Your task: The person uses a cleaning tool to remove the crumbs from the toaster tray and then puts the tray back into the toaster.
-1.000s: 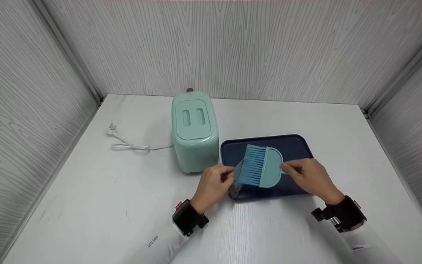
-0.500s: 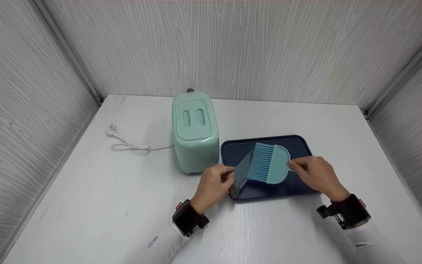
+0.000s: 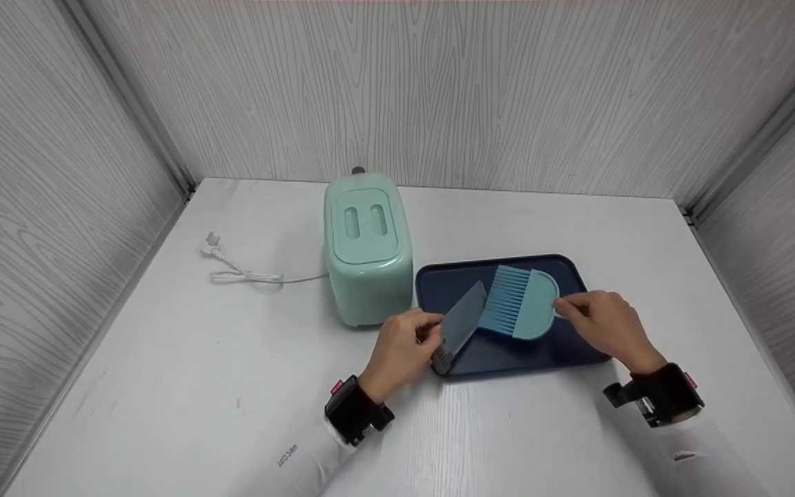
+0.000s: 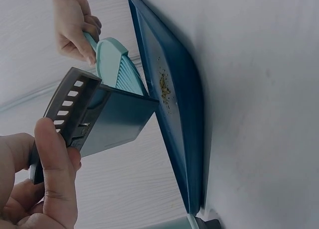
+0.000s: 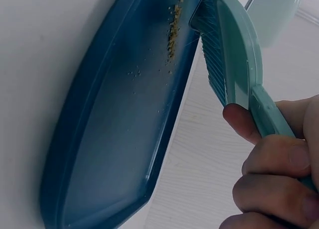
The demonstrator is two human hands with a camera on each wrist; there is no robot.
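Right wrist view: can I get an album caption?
A right hand grips a teal brush above a blue tray dotted with yellowish crumbs.

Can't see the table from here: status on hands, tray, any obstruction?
Left hand holds grey dustpan, right hand grips brush. Crumbs lie on blue tray. Toaster stands beside tray; nothing visibly blocking.

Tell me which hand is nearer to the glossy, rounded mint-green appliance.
The left hand, close to the near end of the appliance. The right hand is farther, at the right side of the rectangular navy tray.
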